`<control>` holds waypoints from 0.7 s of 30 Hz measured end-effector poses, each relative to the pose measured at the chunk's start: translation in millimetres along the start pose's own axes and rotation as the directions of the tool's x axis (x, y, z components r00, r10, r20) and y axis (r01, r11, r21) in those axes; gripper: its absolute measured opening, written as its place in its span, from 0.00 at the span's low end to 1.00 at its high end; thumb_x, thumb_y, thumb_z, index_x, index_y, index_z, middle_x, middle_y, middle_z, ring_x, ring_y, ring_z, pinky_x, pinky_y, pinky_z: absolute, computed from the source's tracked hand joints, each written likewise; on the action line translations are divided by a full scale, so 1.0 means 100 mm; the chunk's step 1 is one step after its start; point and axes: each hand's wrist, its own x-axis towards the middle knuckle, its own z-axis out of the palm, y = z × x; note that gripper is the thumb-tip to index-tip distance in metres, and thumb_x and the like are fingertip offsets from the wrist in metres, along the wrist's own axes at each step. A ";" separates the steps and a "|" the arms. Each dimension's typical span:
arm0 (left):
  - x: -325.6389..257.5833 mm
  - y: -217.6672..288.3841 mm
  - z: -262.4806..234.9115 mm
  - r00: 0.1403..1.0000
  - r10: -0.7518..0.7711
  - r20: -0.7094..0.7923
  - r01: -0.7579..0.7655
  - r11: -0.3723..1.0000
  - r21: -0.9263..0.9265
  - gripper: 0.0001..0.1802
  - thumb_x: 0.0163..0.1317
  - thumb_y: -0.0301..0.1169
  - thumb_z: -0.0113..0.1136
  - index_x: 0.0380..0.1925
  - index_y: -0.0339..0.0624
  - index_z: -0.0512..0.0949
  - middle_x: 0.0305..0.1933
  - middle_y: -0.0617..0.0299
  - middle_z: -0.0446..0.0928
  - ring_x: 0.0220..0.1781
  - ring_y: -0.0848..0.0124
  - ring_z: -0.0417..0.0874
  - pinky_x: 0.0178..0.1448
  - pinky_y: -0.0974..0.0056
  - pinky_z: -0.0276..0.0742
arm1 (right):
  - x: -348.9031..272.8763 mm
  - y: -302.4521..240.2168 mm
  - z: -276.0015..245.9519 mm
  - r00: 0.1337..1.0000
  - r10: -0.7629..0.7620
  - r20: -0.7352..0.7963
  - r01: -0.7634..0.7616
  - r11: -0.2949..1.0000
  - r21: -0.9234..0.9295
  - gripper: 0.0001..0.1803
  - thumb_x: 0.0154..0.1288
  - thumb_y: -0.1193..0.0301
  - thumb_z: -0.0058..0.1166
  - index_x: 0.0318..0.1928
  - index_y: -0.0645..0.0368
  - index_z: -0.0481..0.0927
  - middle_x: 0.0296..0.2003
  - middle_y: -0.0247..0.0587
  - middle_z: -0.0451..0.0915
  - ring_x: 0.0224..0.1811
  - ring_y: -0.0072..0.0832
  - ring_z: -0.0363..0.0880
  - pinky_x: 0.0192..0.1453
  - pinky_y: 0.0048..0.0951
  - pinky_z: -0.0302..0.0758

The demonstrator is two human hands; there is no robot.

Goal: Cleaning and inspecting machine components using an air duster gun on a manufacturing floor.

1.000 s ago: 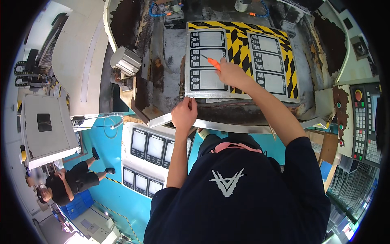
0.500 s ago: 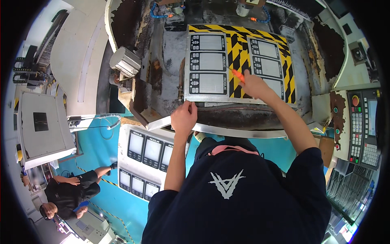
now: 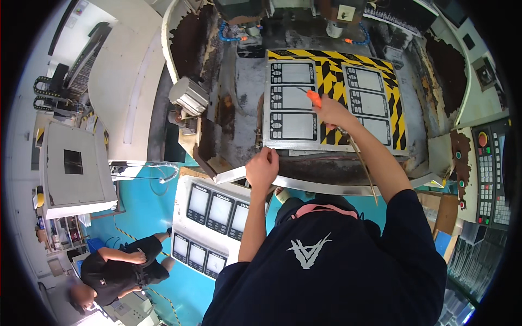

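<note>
- Two bare hands at white board (image 3: 293,145) w/ yellow-black tape (image 3: 332,87) & six black-framed panels (image 3: 365,80).
- R hand (image 3: 333,113): fingers wrapped round orange tool (image 3: 314,98), thin tip twd 10 o'clock, over mid panel of L col (image 3: 291,99); can't tell if tip touches.
- Hose-like line (image 3: 363,164) trails from R hand, approx 5 o'clock.
- Key relation, my read: mid panel lies approx 9 o'clock from R fingers, long axis 9-to-3; R hand nearer.
- L hand (image 3: 262,165): at board's 8 o'clock corner, also approx 8 o'clock from R hand; fingers curled narrow, can't tell if pinching edge or just resting.
</note>
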 end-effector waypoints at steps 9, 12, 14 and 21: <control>0.01 -0.03 -0.02 1.000 0.012 0.004 -0.012 1.000 0.024 0.13 0.67 0.42 0.58 0.30 0.47 0.81 0.26 0.57 0.84 0.30 0.51 0.85 0.35 0.50 0.79 | -0.03 -0.31 0.04 0.998 0.001 0.061 0.001 0.999 -0.038 0.25 0.75 0.58 0.52 0.53 0.71 0.65 0.25 0.48 0.81 0.19 0.34 0.83 0.23 0.35 0.80; 0.04 0.00 -0.03 0.999 0.034 0.038 -0.034 0.999 0.013 0.14 0.67 0.42 0.58 0.30 0.46 0.80 0.27 0.57 0.84 0.31 0.51 0.85 0.36 0.49 0.79 | -0.01 -0.14 -0.08 0.997 0.065 0.046 -0.063 0.997 -0.036 0.25 0.75 0.58 0.51 0.52 0.72 0.65 0.23 0.48 0.80 0.18 0.34 0.82 0.22 0.34 0.80; 0.03 0.00 -0.04 0.999 0.019 0.040 -0.020 0.999 0.037 0.13 0.67 0.42 0.58 0.29 0.46 0.80 0.26 0.56 0.83 0.31 0.51 0.85 0.36 0.49 0.79 | 0.01 -0.12 -0.04 0.997 0.073 0.033 -0.073 0.997 -0.017 0.25 0.75 0.58 0.51 0.51 0.73 0.65 0.22 0.48 0.80 0.17 0.35 0.82 0.21 0.33 0.80; 0.03 0.04 -0.03 1.000 0.029 -0.001 -0.029 0.999 0.017 0.13 0.66 0.41 0.58 0.30 0.45 0.81 0.26 0.56 0.83 0.30 0.50 0.85 0.36 0.49 0.80 | 0.08 -0.41 0.11 0.999 -0.025 0.038 0.024 0.999 0.023 0.25 0.74 0.63 0.52 0.53 0.76 0.65 0.29 0.56 0.83 0.15 0.39 0.81 0.19 0.39 0.78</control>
